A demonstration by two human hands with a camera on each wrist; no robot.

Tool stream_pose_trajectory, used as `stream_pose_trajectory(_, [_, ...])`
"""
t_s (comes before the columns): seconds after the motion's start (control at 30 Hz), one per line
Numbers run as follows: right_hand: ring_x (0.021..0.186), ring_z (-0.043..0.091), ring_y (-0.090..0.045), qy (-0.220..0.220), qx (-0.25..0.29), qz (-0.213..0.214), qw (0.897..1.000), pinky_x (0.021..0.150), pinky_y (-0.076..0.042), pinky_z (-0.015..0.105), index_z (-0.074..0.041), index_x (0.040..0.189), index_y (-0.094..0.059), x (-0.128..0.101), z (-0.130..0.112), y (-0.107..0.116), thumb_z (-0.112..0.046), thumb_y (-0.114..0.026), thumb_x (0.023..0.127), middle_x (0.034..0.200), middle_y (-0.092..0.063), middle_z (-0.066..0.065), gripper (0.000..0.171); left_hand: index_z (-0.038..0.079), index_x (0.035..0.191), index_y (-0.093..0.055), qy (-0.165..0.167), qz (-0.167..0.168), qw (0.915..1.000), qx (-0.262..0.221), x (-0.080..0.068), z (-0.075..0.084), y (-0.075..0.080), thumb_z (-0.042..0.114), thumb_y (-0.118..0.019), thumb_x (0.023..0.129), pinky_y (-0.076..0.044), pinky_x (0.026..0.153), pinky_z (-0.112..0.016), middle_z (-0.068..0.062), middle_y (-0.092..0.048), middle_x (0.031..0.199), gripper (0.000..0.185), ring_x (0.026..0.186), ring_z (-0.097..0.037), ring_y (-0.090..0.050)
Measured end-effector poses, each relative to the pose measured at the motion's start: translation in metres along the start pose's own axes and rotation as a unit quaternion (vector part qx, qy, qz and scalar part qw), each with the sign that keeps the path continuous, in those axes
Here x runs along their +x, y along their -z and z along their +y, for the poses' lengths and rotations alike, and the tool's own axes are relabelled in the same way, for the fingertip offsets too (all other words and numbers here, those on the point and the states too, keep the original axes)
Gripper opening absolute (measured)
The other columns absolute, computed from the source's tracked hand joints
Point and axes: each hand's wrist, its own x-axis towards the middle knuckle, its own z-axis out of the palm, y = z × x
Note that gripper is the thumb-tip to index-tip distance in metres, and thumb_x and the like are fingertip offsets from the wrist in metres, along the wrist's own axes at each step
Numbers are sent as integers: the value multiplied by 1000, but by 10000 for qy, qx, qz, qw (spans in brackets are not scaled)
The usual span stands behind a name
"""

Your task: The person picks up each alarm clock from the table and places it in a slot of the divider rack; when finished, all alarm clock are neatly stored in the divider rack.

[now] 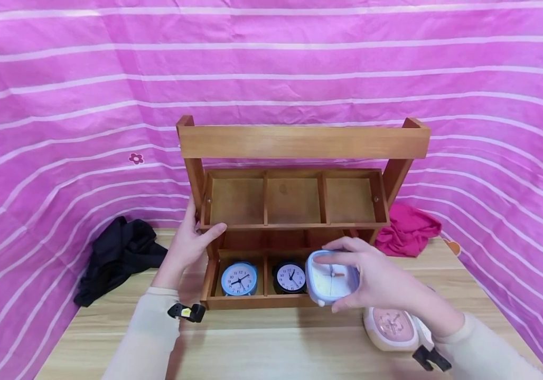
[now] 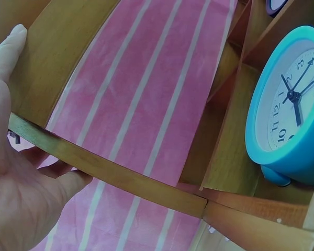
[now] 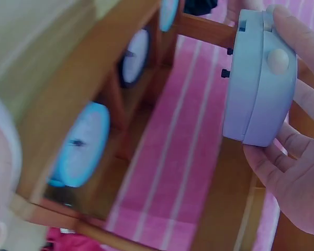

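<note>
My right hand [image 1: 364, 272] holds a pale blue-and-lilac square alarm clock [image 1: 332, 279] by its edges, in front of the shelf's lower right compartment. In the right wrist view the side and back knobs of this alarm clock [image 3: 259, 83] show. My left hand [image 1: 189, 240] grips the left side of a two-tier wooden shelf [image 1: 300, 142], thumb on the upper tray. In the lower tier, a round blue clock [image 1: 239, 279] sits at left and a black-rimmed clock [image 1: 290, 277] in the middle. A light blue clock [image 3: 83, 144] occupies the right compartment, hidden in the head view.
On the table [image 1: 271, 348], a pink-and-cream clock [image 1: 392, 328] stands at front right beside a partly hidden white item. Black cloth [image 1: 121, 253] lies left of the shelf, bright pink cloth [image 1: 406, 229] to its right. Pink striped fabric [image 1: 271, 58] surrounds the table.
</note>
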Motion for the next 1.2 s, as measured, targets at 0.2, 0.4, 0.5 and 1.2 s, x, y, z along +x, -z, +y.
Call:
stream_pose_trajectory(0.2, [124,19,-55,57,35,58,10000,90,-58,40,-35,135,-70,27,-8,22,-56,-98,62,140,-58,-4,81,53,163,-4,86,6,9999,90,-1,3,1,28,-77,97,-37,114,-68,-5,-27,170,102,148,-39,-40])
stream_pose_trajectory(0.4, [123,23,-53,201,-25,237,9995,88,-58,42,-31,135,-71,59,-10,40,-53,-100,62,138,-58,0,82,54,163,-4,107,5,9999,80,-1,5,3,28,-77,97,-38,112,-69,-4,-27,170,102,148,-40,-39])
stream_pose_trajectory(0.5, [124,23,-52,279,-28,284,9992,91,-56,43,-30,135,-72,77,-11,43,-51,-101,61,138,-59,3,82,54,163,-3,84,2,9999,78,-1,4,3,28,-77,96,-37,113,-68,-3,-26,170,102,148,-39,-39])
stream_pose_trajectory(1.2, [127,23,-49,537,58,673,9963,99,-50,35,-23,140,-69,188,-29,2,-49,-97,69,145,-55,9,81,54,162,-2,51,37,10000,71,0,0,1,31,-77,96,-40,112,-66,-1,-25,171,102,151,-37,-35])
